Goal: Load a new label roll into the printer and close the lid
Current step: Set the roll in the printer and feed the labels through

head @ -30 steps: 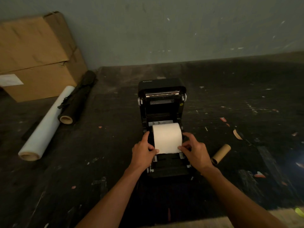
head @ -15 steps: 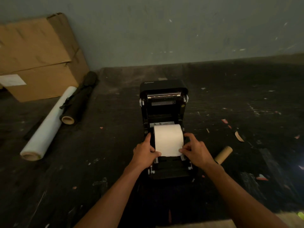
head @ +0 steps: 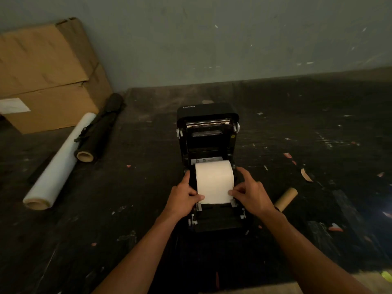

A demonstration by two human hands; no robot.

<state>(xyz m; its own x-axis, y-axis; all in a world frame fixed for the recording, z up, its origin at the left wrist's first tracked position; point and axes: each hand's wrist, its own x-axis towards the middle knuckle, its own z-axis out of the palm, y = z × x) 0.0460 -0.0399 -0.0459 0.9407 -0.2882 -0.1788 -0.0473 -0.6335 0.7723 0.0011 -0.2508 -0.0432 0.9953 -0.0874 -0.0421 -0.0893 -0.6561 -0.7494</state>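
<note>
Label roll (head: 214,181) seated in open Xprinter printer (head: 209,149) bay, lid (head: 206,124) tipped back. Your left hand (head: 182,197) and right hand (head: 251,195) pinch loose paper edge at each corner, fingers grasping it, likely keeping feed square between guides.

The left hand (head: 184,195) covers the left end of the roll (head: 214,181), the right hand (head: 252,195) the right end, so the holders there can't be made out, nor how firmly the fingertips pinch the paper's front edge. Behind the right wrist, the near end of the cardboard core (head: 286,198) is hidden. Far left of the left hand, the box (head: 44,81) is cut off by the frame edge, its white sticker unreadable, and the printer (head: 209,132) lid's inner label is too dim to read.
</note>
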